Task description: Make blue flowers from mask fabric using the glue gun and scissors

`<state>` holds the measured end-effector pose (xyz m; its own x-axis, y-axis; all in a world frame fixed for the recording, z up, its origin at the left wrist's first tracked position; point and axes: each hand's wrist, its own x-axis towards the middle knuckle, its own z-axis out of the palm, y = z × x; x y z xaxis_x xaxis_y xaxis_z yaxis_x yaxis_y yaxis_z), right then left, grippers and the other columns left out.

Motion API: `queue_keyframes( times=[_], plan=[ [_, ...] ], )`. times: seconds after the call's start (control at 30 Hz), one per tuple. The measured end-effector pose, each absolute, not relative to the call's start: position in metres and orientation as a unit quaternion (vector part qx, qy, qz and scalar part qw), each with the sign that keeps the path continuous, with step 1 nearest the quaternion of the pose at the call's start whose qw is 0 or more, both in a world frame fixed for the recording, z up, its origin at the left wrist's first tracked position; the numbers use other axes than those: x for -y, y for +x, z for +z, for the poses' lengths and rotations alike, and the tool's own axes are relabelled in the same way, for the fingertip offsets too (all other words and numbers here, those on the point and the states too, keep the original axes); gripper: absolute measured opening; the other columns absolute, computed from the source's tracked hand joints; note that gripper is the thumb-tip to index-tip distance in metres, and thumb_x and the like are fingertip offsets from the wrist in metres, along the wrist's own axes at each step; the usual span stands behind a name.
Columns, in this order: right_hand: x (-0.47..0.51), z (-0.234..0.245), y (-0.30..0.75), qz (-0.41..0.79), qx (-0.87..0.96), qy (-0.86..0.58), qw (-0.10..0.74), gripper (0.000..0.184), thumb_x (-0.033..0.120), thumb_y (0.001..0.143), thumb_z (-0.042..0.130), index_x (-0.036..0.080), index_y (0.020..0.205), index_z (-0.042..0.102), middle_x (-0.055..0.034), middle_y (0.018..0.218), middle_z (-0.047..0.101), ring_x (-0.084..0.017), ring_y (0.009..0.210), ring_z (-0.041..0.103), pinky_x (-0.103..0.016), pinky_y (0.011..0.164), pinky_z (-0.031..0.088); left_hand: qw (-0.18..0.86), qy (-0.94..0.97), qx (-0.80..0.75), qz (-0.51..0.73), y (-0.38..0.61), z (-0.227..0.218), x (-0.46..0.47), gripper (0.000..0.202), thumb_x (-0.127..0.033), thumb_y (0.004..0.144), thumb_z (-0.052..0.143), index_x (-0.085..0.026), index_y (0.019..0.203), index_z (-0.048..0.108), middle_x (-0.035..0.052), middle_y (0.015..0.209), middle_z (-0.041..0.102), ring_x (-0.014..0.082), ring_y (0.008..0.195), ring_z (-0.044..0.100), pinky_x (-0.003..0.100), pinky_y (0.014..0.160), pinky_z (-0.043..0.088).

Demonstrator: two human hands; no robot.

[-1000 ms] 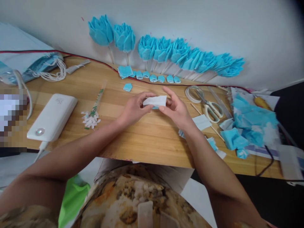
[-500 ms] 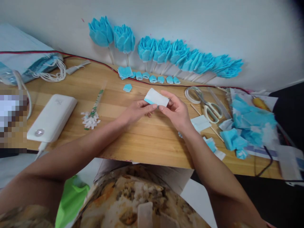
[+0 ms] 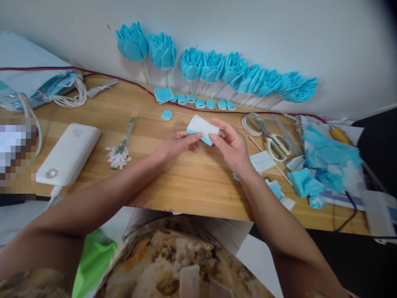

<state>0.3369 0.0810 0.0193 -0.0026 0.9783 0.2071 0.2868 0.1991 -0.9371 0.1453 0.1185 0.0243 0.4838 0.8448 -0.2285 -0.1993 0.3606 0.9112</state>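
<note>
Both hands hold one small piece of paper, white on top with a blue underside, just above the wooden table. My left hand pinches its near left edge with fingers closed. My right hand pinches the right end between thumb and fingers. A small folded blue piece lies on the table just beyond the left hand.
Blue paper flowers on sticks lean against the wall, with a row of folded blue pieces below. Scissors and a tape roll lie right, beside loose blue and white sheets. A white power bank and paper scraps sit left.
The paper piece has been turned and tilted between the hands, and its blue underside now shows at the lower edge. My left fingers shifted from its top to its near edge.
</note>
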Motion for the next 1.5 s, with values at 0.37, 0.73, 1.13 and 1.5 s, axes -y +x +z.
queue_keyframes(
  times=[0.37, 0.73, 1.13, 1.5],
  plan=[
    [-0.082, 0.033, 0.345, 0.085, 0.790, -0.459, 0.398, 0.035, 0.023, 0.091, 0.063, 0.036, 0.124, 0.068, -0.0029, 0.147, 0.060, -0.033, 0.139, 0.051, -0.061, 0.116, 0.041, 0.795, 0.373, -0.329, 0.346, 0.140, 0.027, -0.122, 0.021, -0.027, 0.077, 0.083, -0.014, 0.079, 0.067, 0.0016, 0.070, 0.065, 0.0113, 0.063, 0.059, 0.026, 0.061, 0.045],
    [-0.082, 0.027, 0.340, 0.153, 0.774, -0.448, 0.420, 0.009, 0.038, 0.092, 0.072, 0.031, 0.089, 0.077, -0.0050, 0.133, 0.069, -0.029, 0.128, 0.059, -0.054, 0.109, 0.047, 0.751, 0.415, -0.380, 0.345, 0.144, 0.025, -0.121, 0.019, -0.020, 0.082, 0.075, -0.013, 0.067, 0.065, 0.0011, 0.061, 0.063, 0.0094, 0.058, 0.057, 0.025, 0.062, 0.046],
    [-0.083, 0.019, 0.331, 0.361, 0.596, -0.525, 0.489, 0.032, 0.054, 0.079, 0.080, 0.024, 0.082, 0.069, -0.0027, 0.089, 0.072, -0.019, 0.082, 0.065, -0.034, 0.075, 0.053, 0.663, 0.524, -0.430, 0.317, 0.143, 0.029, -0.121, 0.026, -0.031, 0.081, 0.074, -0.015, 0.062, 0.066, 0.0008, 0.062, 0.065, 0.0099, 0.058, 0.055, 0.025, 0.063, 0.047],
    [-0.084, 0.018, 0.332, 0.374, 0.575, -0.527, 0.502, 0.055, 0.042, 0.078, 0.079, 0.028, 0.129, 0.064, 0.0021, 0.082, 0.064, -0.016, 0.073, 0.058, -0.031, 0.066, 0.049, 0.606, 0.592, -0.441, 0.295, 0.142, 0.026, -0.120, 0.033, -0.046, 0.083, 0.074, -0.016, 0.069, 0.069, -0.0005, 0.060, 0.063, 0.0107, 0.059, 0.055, 0.024, 0.059, 0.041]
  ],
)
